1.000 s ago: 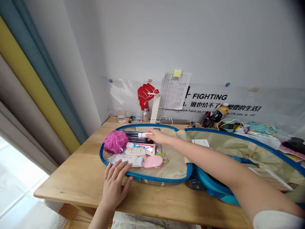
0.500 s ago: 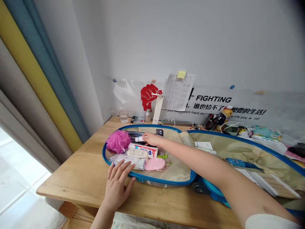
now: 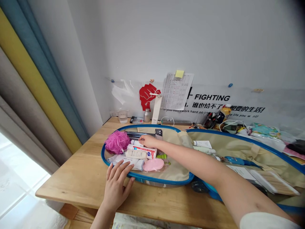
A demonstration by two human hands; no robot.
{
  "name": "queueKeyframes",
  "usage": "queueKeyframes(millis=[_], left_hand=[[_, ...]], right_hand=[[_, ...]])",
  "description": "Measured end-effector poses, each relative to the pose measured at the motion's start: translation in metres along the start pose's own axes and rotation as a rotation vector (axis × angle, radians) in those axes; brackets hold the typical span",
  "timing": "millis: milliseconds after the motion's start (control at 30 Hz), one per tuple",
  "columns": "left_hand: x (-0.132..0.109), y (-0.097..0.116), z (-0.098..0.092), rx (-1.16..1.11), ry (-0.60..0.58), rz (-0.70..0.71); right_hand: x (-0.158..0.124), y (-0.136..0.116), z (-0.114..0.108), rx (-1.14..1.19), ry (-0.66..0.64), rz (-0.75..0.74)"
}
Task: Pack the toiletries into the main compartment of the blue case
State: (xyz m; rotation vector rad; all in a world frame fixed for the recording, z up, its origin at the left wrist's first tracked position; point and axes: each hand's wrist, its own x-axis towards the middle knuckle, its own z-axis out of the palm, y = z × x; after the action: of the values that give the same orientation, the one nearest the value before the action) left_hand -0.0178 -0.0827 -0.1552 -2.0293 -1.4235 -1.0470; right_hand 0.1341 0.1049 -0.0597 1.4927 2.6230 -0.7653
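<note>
My left hand (image 3: 117, 183) lies with fingers spread over the near blue rim of the open suitcase half (image 3: 183, 165), fingertips by a white plastic packet (image 3: 133, 163). Reaching across from the right, my right hand (image 3: 148, 141) has its fingers closed at the end of a small white tube with a blue band (image 3: 135, 143). That tube rests low among the toiletries, beside a pink bath puff (image 3: 117, 142). In front of it are a white and red toothpaste box (image 3: 151, 153), a cream-coloured bottle (image 3: 135, 154) and a pink oval item (image 3: 153, 164). Dark long packages (image 3: 135, 135) lie behind.
The suitcase's other half (image 3: 281, 173) spreads to the right, holding white tubes (image 3: 202, 144), a blue item (image 3: 235, 160) and a striped flat piece (image 3: 276, 182). Along the wall stand a cup (image 3: 123, 117), a small jar (image 3: 146, 115), a white lamp (image 3: 156, 109) and a power strip (image 3: 177, 122).
My right hand has moved slightly down and left, lowering the white tube among the toiletries. My left hand stays at the rim. The camera view has shifted a little.
</note>
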Motion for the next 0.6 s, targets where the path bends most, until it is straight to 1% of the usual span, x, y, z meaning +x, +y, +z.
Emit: queueKeyframes(millis=[133, 367, 600], left_hand=[[-0.0013, -0.0006, 0.0011, -0.001, -0.002, 0.002], [-0.0013, -0.0004, 0.0012, -0.002, 0.002, -0.012], [-0.0021, -0.0022, 0.0024, -0.007, 0.0, -0.007]], right_hand=[[-0.0015, 0.0, 0.0007, -0.069, 0.0, -0.07], [-0.0051, -0.0019, 0.0062, -0.248, 0.043, -0.184], [-0.001, -0.0037, 0.0011, -0.394, -0.016, -0.344]])
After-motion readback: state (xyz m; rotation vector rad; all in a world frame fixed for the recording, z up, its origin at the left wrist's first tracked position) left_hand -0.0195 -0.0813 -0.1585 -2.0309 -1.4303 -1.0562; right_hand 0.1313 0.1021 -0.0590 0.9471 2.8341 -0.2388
